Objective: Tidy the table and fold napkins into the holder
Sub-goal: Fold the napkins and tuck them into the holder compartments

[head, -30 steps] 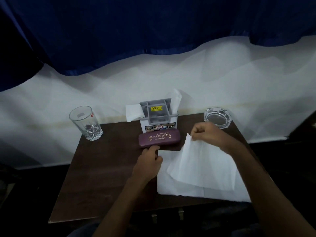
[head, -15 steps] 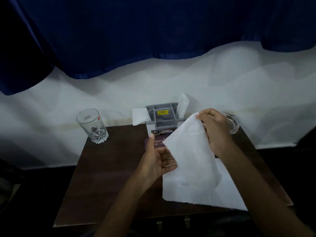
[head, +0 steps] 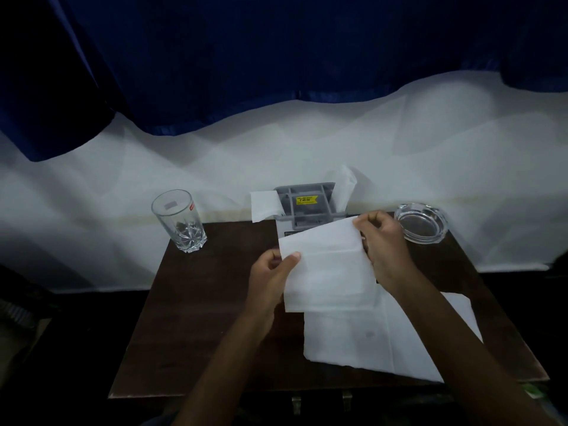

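Two hands hold a white napkin [head: 325, 265] up over the middle of the brown table [head: 209, 318]. The left hand [head: 270, 278] pinches the napkin's near left corner, with the thumb on top of the paper and the other fingers curled under it. The right hand [head: 384, 244] pinches the far right corner between its thumb and bent fingers.

The napkin is spread out like a sheet and is nearly square. Its top edge runs from left to right and tips up toward the right hand. The rest of it hangs down toward the person. It covers the front of the gray holder [head: 307, 204], and I cannot tell if it touches the holder.

A second white napkin [head: 384, 342] lies flat and open on the table, on the right side near the front edge. Its long way runs from left to right, and its near right corner points to the front right of the table. The held napkin's bottom edge hangs over its far left part.

The holder stands at the back of the table, in the middle. It has a yellow sticker [head: 306, 199] on top. One folded napkin [head: 262, 206] sticks out on its left side, and another napkin [head: 342, 186] sticks up on its right side.

A clear glass [head: 181, 222] stands upright at the back left corner. A round glass ashtray [head: 421, 222] sits at the back right corner, just beside the right hand. Behind the table hang a white cloth [head: 430, 149] and a dark blue curtain [head: 276, 56].
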The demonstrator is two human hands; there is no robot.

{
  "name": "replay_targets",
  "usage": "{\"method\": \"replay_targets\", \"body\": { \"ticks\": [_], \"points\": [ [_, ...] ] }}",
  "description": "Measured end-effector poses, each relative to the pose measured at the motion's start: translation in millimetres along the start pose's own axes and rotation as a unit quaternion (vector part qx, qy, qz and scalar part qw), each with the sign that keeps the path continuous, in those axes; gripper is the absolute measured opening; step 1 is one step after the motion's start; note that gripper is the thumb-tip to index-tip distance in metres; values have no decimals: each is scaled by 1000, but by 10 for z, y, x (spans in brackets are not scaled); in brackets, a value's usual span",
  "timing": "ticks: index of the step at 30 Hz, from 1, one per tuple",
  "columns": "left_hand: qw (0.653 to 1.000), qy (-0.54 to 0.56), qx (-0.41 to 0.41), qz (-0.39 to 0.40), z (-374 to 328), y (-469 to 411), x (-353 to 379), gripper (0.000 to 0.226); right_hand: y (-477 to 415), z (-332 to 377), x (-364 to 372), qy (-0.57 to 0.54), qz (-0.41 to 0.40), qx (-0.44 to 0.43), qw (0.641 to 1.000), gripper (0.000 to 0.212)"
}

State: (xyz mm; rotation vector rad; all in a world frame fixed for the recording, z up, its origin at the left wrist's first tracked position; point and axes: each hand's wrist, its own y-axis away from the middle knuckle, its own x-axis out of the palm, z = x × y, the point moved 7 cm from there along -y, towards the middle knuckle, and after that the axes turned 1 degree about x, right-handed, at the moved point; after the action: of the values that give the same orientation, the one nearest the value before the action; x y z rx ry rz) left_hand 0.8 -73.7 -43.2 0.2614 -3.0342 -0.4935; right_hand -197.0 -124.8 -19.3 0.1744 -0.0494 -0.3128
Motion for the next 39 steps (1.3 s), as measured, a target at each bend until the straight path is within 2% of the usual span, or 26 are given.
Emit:
{"method": "replay_targets", "body": {
  "ticks": [2,4,6,8,11,15,20,25,30,32,35,39],
  "points": [
    [1000,7,17,-21,-35,-16,-66,9,9,1,42,26,26,-3,999,17],
    [999,27,17,-33,-47,-38,-104,7,36,-3,103,57,85,15,995,4],
    [998,50,13,-41,-49,-59,-141,8,56,-24,147,76,153,39,985,24],
    [996,75,13,-52,-53,-76,-181,8,83,26,170,73,200,26,977,43],
    [994,93,1,-56,-33,-94,-199,9,134,112,195,47,241,-8,969,50],
    [991,110,16,-75,-60,-85,-199,26,163,161,202,79,229,-41,969,32],
    [985,62,111,-118,-195,-67,-261,45,159,174,191,125,203,-59,969,23],
    [973,-52,194,-110,-303,-53,-255,40,140,174,170,127,192,-64,971,20],
    [941,-209,254,-84,-387,-42,-165,24,142,177,180,132,196,-68,969,22],
    [935,-218,268,-77,-406,-25,-140,21,151,179,185,131,196,-67,969,23],
    [929,-237,277,-56,-419,-15,-105,30,152,192,180,130,189,-73,971,24],
    [899,-301,305,-91,-428,-23,-134,14,141,230,157,141,172,-90,971,22]
  ]
}}
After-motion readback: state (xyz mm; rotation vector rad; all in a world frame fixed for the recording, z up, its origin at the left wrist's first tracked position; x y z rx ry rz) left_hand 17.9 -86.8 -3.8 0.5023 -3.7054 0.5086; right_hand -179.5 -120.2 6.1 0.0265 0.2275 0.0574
